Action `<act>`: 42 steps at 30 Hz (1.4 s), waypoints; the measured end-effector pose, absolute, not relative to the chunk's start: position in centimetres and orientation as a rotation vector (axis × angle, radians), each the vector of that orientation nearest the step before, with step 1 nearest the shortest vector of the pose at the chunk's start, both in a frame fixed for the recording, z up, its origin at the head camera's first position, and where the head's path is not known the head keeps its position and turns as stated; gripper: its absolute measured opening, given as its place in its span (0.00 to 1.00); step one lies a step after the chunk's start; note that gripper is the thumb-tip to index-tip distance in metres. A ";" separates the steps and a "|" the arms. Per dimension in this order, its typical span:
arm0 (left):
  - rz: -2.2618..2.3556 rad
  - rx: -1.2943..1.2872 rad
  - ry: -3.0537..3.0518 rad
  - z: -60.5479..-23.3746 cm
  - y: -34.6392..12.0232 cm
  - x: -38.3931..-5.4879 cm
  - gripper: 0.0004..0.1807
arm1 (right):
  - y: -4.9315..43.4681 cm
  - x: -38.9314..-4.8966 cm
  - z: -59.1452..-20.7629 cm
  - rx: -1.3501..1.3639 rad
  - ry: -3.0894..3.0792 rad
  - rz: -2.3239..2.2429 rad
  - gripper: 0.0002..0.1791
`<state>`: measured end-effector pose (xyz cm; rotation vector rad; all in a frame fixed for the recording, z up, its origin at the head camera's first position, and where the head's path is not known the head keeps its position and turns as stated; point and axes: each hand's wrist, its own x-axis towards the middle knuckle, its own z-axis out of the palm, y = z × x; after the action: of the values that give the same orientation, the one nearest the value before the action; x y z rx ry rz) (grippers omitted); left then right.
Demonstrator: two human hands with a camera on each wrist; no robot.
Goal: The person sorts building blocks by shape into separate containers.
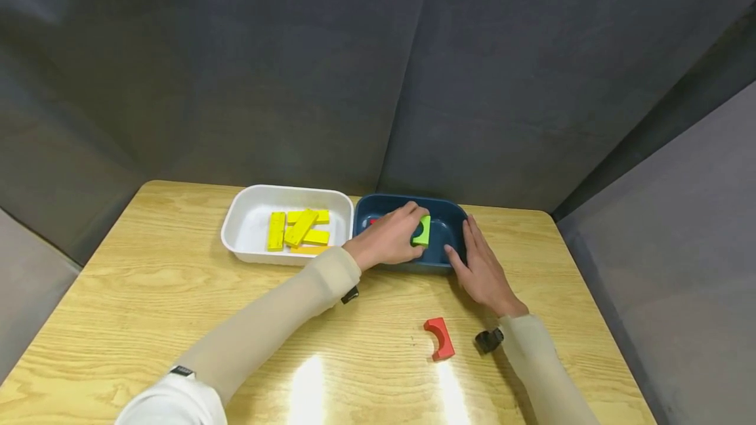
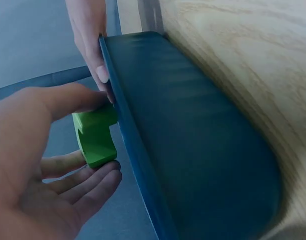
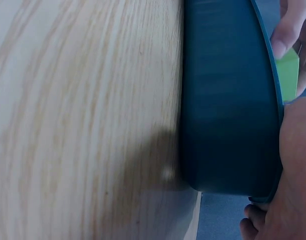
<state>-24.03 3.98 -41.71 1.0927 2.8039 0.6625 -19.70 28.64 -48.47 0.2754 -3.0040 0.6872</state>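
My left hand (image 1: 413, 233) reaches across into the dark blue bin (image 1: 391, 199) and pinches a green notched block (image 1: 422, 231) between thumb and fingers. In the left wrist view the green block (image 2: 95, 137) hangs just inside the bin's rim (image 2: 138, 165), with my fingers (image 2: 90, 187) below it. My right hand (image 1: 481, 267) lies with straight fingers against the bin's right front corner, its thumb at the rim. The right wrist view shows the bin's outer wall (image 3: 222, 100) and a strip of the green block (image 3: 288, 75).
A white tray (image 1: 248, 212) left of the bin holds several yellow blocks (image 1: 300, 228). A red arch block (image 1: 440, 338) lies on the wooden table (image 1: 147, 281) near my right wrist. Something red (image 1: 373, 221) shows inside the bin. Grey fabric walls surround the table.
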 end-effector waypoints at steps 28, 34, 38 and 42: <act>0.560 0.959 2.779 -43.8 6.9 -26.5 0.39 | 28.2 -19.8 -48.4 0.267 -3.010 0.689 0.47; 0.549 0.999 2.776 -43.9 7.4 -26.7 0.39 | 28.5 -19.6 -48.3 0.251 -3.020 0.685 0.47; 0.527 0.998 2.774 -44.0 7.5 -26.8 0.41 | 28.6 -19.6 -48.3 0.259 -3.022 0.686 0.47; 0.495 0.973 2.777 -44.1 7.4 -26.9 0.42 | 28.6 -19.5 -48.3 0.265 -3.010 0.691 0.47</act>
<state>-26.87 7.39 -44.05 0.9735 2.7766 0.4952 -19.53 28.57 -48.30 0.2648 -3.0099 0.6908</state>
